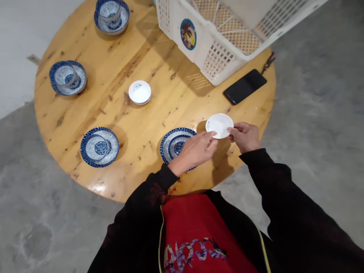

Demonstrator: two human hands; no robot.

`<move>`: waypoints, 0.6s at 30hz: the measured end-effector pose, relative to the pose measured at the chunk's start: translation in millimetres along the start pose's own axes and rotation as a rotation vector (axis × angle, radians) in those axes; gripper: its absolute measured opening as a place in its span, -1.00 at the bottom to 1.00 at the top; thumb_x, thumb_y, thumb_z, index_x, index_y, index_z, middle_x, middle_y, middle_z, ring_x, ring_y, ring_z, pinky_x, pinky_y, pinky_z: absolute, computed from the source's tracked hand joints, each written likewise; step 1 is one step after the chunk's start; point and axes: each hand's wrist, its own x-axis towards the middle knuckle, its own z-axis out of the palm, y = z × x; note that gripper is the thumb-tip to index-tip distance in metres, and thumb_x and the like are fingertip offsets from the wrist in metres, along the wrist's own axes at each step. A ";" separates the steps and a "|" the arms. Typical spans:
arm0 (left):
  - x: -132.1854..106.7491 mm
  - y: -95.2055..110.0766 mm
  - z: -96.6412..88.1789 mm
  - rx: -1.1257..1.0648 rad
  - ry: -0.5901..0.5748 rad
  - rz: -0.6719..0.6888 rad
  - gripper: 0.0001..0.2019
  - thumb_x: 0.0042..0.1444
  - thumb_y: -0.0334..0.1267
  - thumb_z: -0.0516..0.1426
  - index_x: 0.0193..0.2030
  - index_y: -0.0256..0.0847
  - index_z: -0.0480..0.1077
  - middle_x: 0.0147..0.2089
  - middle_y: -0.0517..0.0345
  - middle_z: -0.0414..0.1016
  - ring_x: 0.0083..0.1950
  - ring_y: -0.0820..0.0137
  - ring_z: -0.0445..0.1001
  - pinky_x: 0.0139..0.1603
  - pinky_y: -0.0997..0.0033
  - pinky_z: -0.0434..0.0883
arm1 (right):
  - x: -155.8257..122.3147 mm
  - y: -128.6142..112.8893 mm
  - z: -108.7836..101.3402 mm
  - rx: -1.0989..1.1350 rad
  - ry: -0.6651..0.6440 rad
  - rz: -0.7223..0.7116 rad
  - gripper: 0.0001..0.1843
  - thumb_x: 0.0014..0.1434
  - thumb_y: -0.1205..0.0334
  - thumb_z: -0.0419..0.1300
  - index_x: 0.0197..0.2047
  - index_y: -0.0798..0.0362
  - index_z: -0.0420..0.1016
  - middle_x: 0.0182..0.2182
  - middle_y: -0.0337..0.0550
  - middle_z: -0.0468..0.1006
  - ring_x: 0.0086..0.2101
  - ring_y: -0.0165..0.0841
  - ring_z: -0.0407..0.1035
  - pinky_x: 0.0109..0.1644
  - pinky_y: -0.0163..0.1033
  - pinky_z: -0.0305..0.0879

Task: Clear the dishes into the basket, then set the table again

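Observation:
Both my hands hold a small white saucer (219, 125) a little above the near right part of the round wooden table (148, 68). My left hand (199, 148) pinches its near left rim, and my right hand (245, 136) grips its right rim. Under my left hand lies a blue-and-white plate (174, 144), partly hidden by the hand. Another small white dish (139, 92) rests in the middle of the table.
Three blue-and-white plates with cups on them stand at the near left (99, 146), left (68, 77) and far side (112, 16). A white plastic crate (216, 41) stands at the back right, with a black phone (244, 86) beside it. Grey concrete floor surrounds the table.

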 end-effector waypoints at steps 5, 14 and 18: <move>-45.4 6.4 33.7 -0.152 -0.162 0.035 -0.65 0.38 -0.23 -0.01 0.20 -0.19 0.42 0.01 0.01 0.62 -0.04 0.27 0.58 0.07 0.24 0.50 | 2.0 27.3 -5.7 -0.059 0.009 0.040 -0.92 -0.07 0.28 0.26 -0.43 0.07 0.48 -0.69 -0.30 0.41 -0.66 -0.39 0.32 -0.62 -0.33 0.23; -123.8 -43.0 51.2 -0.316 -0.036 -0.310 -0.67 0.37 -0.15 0.02 0.16 -0.14 0.46 0.05 0.05 0.63 0.06 0.29 0.59 0.14 0.34 0.48 | -4.3 31.0 -6.2 0.018 -0.037 0.111 -0.91 -0.06 0.28 0.27 -0.43 0.06 0.45 -0.67 -0.31 0.40 -0.67 -0.40 0.30 -0.64 -0.33 0.23; -128.7 -43.7 61.3 -0.361 0.012 -0.348 -0.66 0.36 -0.14 0.03 0.16 -0.15 0.45 0.02 0.06 0.64 0.04 0.30 0.59 0.12 0.34 0.49 | -6.8 27.2 -2.9 0.023 -0.067 0.126 -0.92 -0.07 0.30 0.27 -0.43 0.06 0.45 -0.68 -0.33 0.39 -0.68 -0.41 0.28 -0.63 -0.33 0.23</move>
